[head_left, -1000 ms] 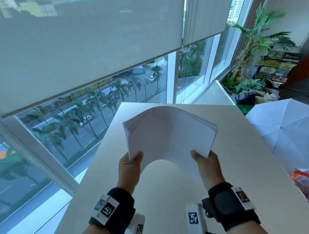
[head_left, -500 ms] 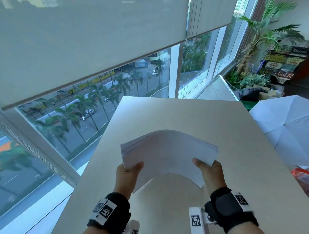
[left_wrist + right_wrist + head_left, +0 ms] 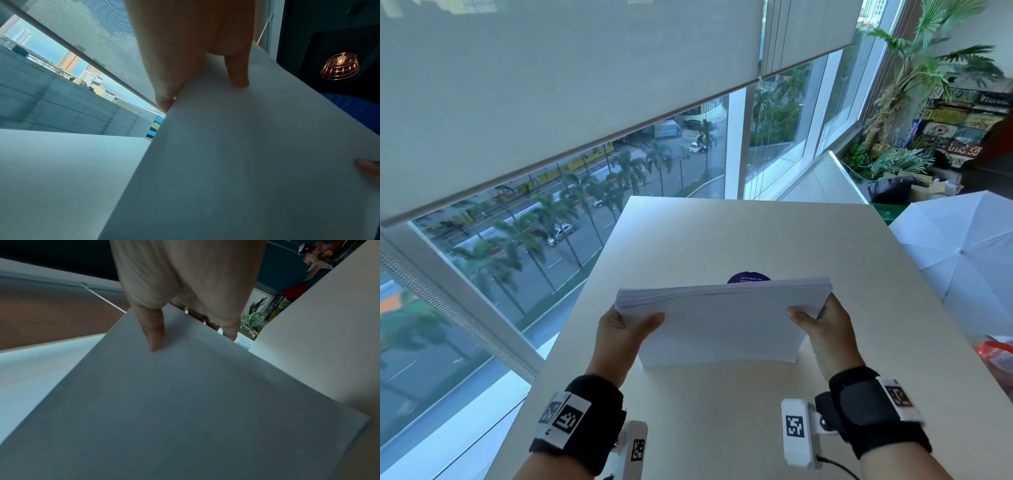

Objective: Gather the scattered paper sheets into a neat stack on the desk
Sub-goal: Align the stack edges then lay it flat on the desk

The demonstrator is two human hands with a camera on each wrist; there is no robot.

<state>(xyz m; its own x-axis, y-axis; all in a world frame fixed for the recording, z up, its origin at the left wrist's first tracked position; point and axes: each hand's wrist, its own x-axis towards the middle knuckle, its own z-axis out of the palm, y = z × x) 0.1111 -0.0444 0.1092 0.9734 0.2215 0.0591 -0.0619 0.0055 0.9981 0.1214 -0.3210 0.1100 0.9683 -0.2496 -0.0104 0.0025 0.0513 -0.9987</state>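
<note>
A stack of white paper sheets (image 3: 722, 322) stands on its lower long edge on the pale desk (image 3: 722, 411), tilted toward me, its top edges nearly even. My left hand (image 3: 625, 329) grips the stack's left side, thumb on the near face. My right hand (image 3: 822, 325) grips the right side the same way. In the left wrist view the thumb lies on the paper sheets (image 3: 246, 162), with my left hand (image 3: 185, 56) wrapped round the edge. In the right wrist view my right hand (image 3: 185, 288) pinches the paper sheets (image 3: 185, 402), thumb in front, fingers behind.
A dark round sticker (image 3: 748, 277) on the desk peeks over the stack's top edge. A white umbrella (image 3: 962, 253) stands off the desk's right side, a red bag (image 3: 996, 353) below it. Large windows (image 3: 551, 222) run along the left; plants (image 3: 914, 102) fill the far right corner.
The stack, held arched in the air before, has come down and straightened; its lower edge now stands on the desk. Both hands lowered with it and kept their grip.
</note>
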